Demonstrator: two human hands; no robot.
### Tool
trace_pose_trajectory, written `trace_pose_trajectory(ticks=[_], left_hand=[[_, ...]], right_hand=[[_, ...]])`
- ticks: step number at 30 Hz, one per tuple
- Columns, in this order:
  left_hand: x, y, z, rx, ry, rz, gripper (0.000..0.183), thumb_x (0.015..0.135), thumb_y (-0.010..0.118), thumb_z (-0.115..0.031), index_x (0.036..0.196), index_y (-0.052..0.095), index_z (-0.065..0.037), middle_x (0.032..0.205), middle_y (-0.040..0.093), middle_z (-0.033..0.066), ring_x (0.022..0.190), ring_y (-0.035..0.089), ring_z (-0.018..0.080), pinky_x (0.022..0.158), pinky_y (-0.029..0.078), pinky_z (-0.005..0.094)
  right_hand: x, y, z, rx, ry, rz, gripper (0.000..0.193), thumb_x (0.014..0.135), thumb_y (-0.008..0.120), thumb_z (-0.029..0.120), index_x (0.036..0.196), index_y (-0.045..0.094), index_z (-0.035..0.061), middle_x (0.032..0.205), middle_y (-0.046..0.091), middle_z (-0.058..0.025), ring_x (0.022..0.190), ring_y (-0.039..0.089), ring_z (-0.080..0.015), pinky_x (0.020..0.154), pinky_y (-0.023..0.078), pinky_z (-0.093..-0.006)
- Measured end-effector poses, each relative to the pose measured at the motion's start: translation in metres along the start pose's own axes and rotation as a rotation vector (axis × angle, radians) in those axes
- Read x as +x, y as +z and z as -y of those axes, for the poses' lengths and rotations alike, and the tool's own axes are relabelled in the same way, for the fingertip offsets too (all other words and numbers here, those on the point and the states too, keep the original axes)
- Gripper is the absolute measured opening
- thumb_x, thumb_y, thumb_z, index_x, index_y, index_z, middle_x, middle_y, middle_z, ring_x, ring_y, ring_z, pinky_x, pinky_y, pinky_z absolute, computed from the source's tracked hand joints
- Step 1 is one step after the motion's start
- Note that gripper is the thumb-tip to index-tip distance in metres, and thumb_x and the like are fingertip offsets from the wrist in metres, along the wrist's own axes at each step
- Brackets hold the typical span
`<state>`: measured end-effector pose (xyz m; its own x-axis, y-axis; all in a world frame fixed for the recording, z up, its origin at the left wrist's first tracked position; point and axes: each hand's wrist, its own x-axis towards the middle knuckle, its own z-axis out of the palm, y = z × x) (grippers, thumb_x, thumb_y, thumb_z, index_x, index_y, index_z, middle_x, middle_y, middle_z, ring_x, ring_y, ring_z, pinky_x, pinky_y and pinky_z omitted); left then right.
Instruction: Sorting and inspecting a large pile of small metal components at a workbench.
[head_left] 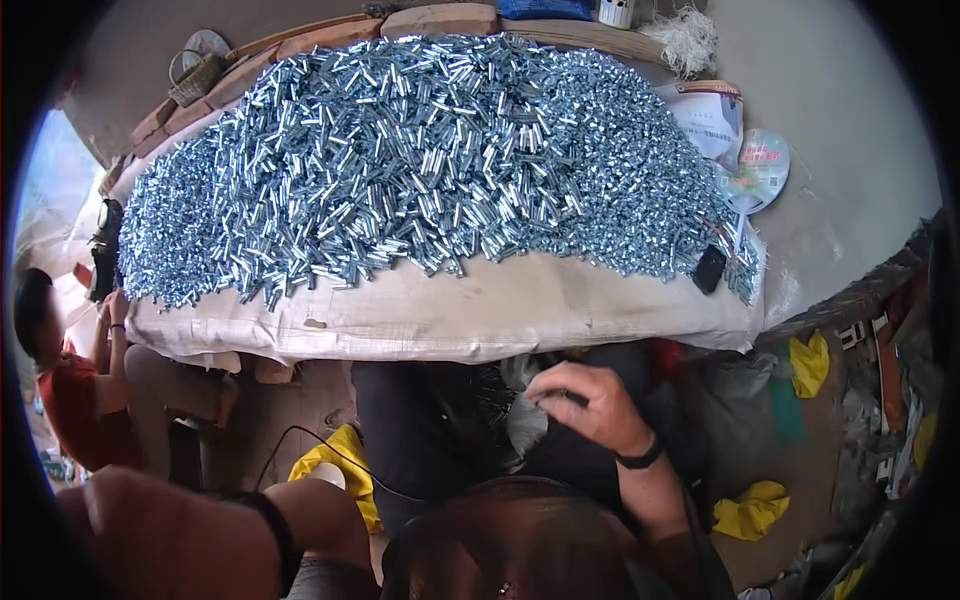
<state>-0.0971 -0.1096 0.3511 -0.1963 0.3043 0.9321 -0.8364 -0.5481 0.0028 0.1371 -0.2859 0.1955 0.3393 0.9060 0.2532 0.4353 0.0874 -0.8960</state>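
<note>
A broad heap of shiny silver metal pieces (400,170) spreads over a pale cloth (450,310) in front of me. Longer tube-like pieces lie mostly in the middle, smaller ones toward both sides. My right hand (590,400) is over my lap with its fingers curled and pinched together; what they hold, if anything, is too small to make out. Just beside the fingertips is a grey sheet-like piece (526,425) on my dark clothing; I cannot tell whether they grip it. My left hand (130,515) is raised close to the camera at lower left, blurred, with its fingers hidden.
Another person (75,400) in red sits at the left, hands at the heap's edge. Bricks (440,20) border its far side. A round fan (762,165) and a black phone-like object (709,269) lie at right. Yellow bags (752,510) and a dark cord (330,440) are below.
</note>
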Motion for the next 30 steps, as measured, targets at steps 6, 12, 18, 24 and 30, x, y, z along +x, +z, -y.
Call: trace_pose_trajectory(ticks=[6,12,18,24,30], left_hand=[[-0.046,-0.011,0.003,0.28,-0.386,-0.023,0.031,0.081,0.064,-0.029,0.103,0.055,-0.008,0.115,0.052,0.0152,0.111,0.045,0.0305,0.084,0.042,0.0417],[-0.074,-0.041,0.01,0.449,-0.715,0.245,0.02,0.08,0.049,-0.009,0.095,0.053,0.005,0.108,0.053,0.0243,0.098,0.056,0.0316,0.084,0.046,0.0394],[-0.106,-0.08,0.063,0.442,-0.967,0.159,0.021,0.086,0.048,0.002,0.106,0.056,0.005,0.105,0.059,0.0133,0.097,0.057,0.0183,0.085,0.044,0.0291],[-0.183,-0.117,0.145,0.502,-1.141,0.061,0.014,0.086,0.054,0.0,0.1,0.057,0.002,0.093,0.06,0.0065,0.084,0.057,0.0121,0.073,0.047,0.0244],[-0.204,-0.137,0.209,0.922,-1.013,0.402,0.018,0.08,0.056,0.002,0.098,0.057,0.0,0.091,0.059,0.0121,0.081,0.059,0.0218,0.07,0.048,0.0292]], right_hand=[[0.003,-0.019,-0.043,-0.145,0.235,-0.38,0.019,0.083,0.061,0.013,0.094,0.061,-0.0014,0.083,0.064,-0.0118,0.078,0.062,-0.0169,0.068,0.047,-0.0283],[0.006,-0.048,-0.122,-0.6,0.208,-0.575,0.034,0.077,0.063,0.012,0.106,0.054,-0.0026,0.102,0.058,-0.0197,0.097,0.055,-0.0341,0.084,0.043,-0.0403],[0.033,-0.071,-0.169,-0.973,0.331,-0.568,0.044,0.073,0.065,0.011,0.113,0.049,-0.0004,0.11,0.053,-0.0222,0.106,0.048,-0.0364,0.09,0.039,-0.0421],[0.059,-0.061,-0.168,-1.045,0.207,-0.498,0.025,0.075,0.062,0.005,0.099,0.057,0.0025,0.103,0.056,-0.0151,0.097,0.053,-0.0338,0.082,0.044,-0.0403],[0.077,-0.025,-0.155,-0.847,0.098,-0.404,0.016,0.076,0.059,0.003,0.092,0.058,0.0025,0.098,0.056,-0.0124,0.09,0.055,-0.033,0.076,0.045,-0.0405]])
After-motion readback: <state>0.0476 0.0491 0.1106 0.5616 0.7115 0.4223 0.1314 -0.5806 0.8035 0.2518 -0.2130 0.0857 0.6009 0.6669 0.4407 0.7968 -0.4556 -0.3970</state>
